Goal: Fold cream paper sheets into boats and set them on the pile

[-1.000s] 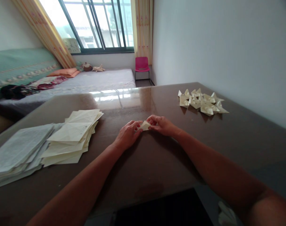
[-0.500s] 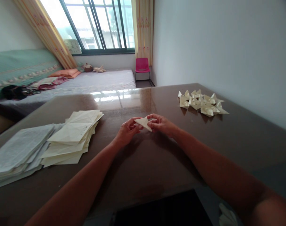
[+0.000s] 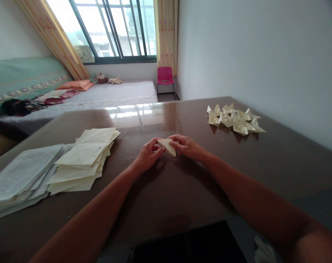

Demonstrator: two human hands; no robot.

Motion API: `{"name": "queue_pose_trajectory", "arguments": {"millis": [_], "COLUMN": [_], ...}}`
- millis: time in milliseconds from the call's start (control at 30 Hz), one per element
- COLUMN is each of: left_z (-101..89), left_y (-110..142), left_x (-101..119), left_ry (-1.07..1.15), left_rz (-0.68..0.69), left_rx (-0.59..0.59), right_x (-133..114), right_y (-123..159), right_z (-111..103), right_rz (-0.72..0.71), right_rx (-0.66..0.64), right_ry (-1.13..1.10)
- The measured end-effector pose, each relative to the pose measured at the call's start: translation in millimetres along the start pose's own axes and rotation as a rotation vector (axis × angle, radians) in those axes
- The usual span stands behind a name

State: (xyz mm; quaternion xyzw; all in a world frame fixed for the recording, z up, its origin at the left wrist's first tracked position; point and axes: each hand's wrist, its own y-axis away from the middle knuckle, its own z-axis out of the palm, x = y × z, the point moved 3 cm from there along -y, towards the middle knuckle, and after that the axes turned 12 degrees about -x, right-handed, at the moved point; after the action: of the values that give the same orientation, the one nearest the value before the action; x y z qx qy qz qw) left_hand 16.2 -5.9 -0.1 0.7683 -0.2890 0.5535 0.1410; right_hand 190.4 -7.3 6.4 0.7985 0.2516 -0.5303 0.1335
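Basically, folded paper sits between both hands' fingers

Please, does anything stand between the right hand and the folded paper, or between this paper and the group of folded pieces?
Nothing separates the right hand from the folded paper; its fingers touch it. Toward the folded pieces, only that hand intervenes; past it, nothing visible.

Pink chair beside yellow curtain
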Motion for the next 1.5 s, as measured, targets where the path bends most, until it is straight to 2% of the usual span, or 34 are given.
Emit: {"name": "queue_pose_trajectory", "arguments": {"millis": [200,433,600,733,867,1233,1500], "left_z": [0.2,4.0,5.8,5.7,6.2,8.4,12.7], "left_y": [1.2,1.2,1.9,1.0,0.0,1.9,4.3], "left_x": [-0.3,3.9,3.4,-1.7,-4.9,5.6,6.8], "left_ry": [-0.096,-0.133,-0.183,-0.157,-0.132,-0.359,-0.33], "left_rz": [-0.006,0.036,0.024,0.037,0.058,0.074,0.083], "left_rx": [0.031,0.045,0.05,0.057,0.046,-0.015,-0.061], "right_x": [0.4,1.6,-1.2,-7.8,-10.9,8.2,0.3], "right_y": [0.3,-0.5,1.2,4.7,6.2,2.6,6.4], "right_z": [0.8,8.0,3.4,5.7,11.0,2.5,-0.8], "right_rz": [-0.006,-0.015,-0.054,-0.058,-0.084,0.044,0.023], "right_rx": [0.056,-0.013,0.189,0.185,0.107,-0.187,-0.323], "right_ry": [-0.018,0.047,0.234,0.344,0.359,-0.098,-0.178]}}
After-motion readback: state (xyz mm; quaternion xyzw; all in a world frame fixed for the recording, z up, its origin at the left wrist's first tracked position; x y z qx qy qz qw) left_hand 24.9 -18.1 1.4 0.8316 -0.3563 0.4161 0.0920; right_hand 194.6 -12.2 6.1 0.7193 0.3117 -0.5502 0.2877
